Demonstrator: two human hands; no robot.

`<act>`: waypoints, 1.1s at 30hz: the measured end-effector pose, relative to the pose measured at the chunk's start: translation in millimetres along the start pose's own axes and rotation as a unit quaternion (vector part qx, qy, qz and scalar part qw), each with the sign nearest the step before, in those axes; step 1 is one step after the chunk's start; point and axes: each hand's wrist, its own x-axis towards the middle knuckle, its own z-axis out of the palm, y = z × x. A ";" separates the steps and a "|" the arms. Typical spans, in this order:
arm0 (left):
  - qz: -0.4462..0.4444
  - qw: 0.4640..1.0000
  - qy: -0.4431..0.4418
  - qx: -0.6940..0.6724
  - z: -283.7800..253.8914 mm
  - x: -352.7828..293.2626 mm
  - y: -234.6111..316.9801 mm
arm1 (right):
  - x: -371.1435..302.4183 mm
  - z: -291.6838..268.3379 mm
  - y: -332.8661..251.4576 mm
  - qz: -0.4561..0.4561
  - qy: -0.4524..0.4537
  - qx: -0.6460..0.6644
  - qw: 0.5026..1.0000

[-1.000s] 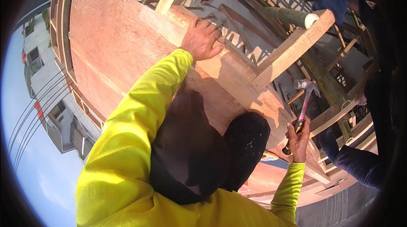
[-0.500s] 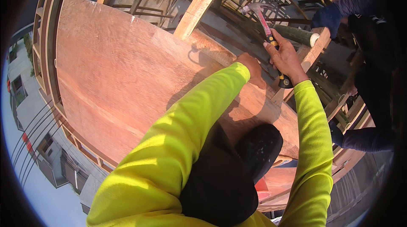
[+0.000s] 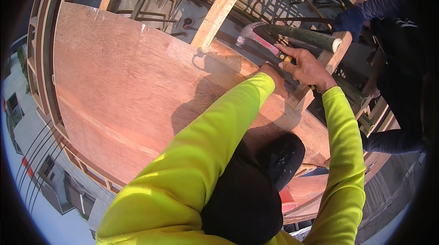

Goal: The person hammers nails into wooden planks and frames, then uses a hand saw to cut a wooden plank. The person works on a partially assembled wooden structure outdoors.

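My right hand [image 3: 308,67] is wrapped round the black and yellow grip of a claw hammer [image 3: 265,44]. The hammer's red neck and metal head point up and left, over the gap beyond the plywood edge. Just below and left of it, my left hand [image 3: 274,80] is closed at the far edge of a large reddish plywood sheet [image 3: 114,71]. Its fingertips are turned away, so whatever it pinches is hidden. A short wooden block [image 3: 301,98] sits right beside my left hand.
A wooden beam [image 3: 224,9] runs up from the sheet's edge, with open framing and deep gaps beyond. Another person's gloved hand [image 3: 350,23] rests near a bamboo pole [image 3: 306,35] at right. My dark-clad knee [image 3: 283,156] is on the sheet.
The hammer has tipped from nearly upright to slanting left, its head now lower and nearer my left hand. My left hand stays at the plywood edge.
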 end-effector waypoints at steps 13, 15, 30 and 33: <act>-0.012 0.999 0.006 -0.031 -4.3 -0.9 8.5 | 1.8 9.2 -4.5 0.120 0.121 0.085 0.982; 0.018 0.996 0.071 -0.050 7.7 -8.8 -2.6 | -5.4 16.3 -17.6 0.088 -0.009 0.063 0.994; 0.012 0.999 -0.034 0.016 -7.5 14.3 -19.2 | -60.7 -27.0 10.7 0.148 0.170 0.003 0.974; -0.032 0.997 -0.076 0.002 -31.1 -2.5 -52.8 | -91.5 -64.6 18.1 0.235 0.167 -0.002 0.958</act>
